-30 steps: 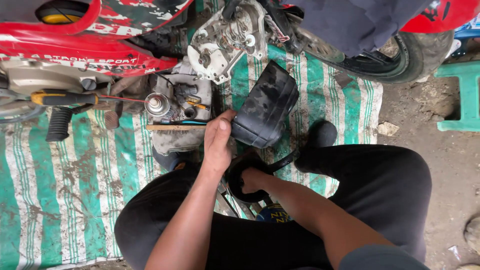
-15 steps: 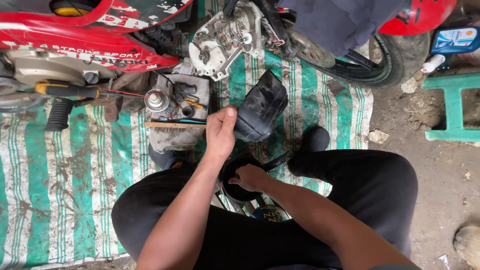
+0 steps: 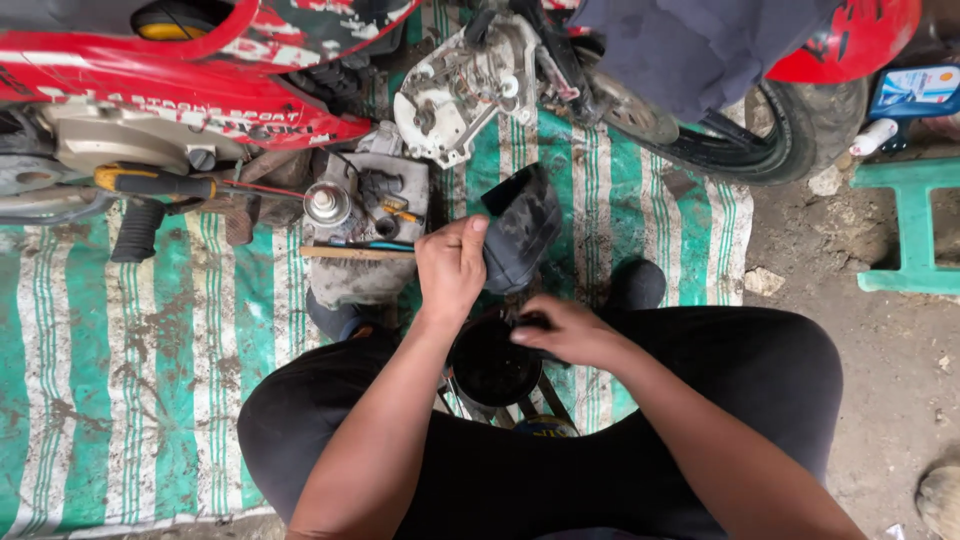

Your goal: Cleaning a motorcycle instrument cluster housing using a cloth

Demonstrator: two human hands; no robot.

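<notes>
The left hand [image 3: 452, 268] is gripping a black plastic cover [image 3: 522, 226], fingers curled around its edge, while the right hand [image 3: 566, 330] (blurred) is closing over a black round cup [image 3: 492, 366].

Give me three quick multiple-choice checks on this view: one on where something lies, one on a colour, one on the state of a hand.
1. Where does the yellow-and-black-handled screwdriver lie?
A. left of the silver round-topped can
B. on the green plastic stool
C. in the right hand

2. What colours is the striped woven mat?
A. blue and yellow
B. green and white
C. red and black

3. What is the left hand doing?
A. resting flat on the mat
B. hanging free
C. gripping the black moulded plastic cover

Answers: 1 A, the handle sits under the red motorcycle fairing, left of the can. 2 B, green and white bands show. 3 C, its fingers close on the cover's edge.
</notes>
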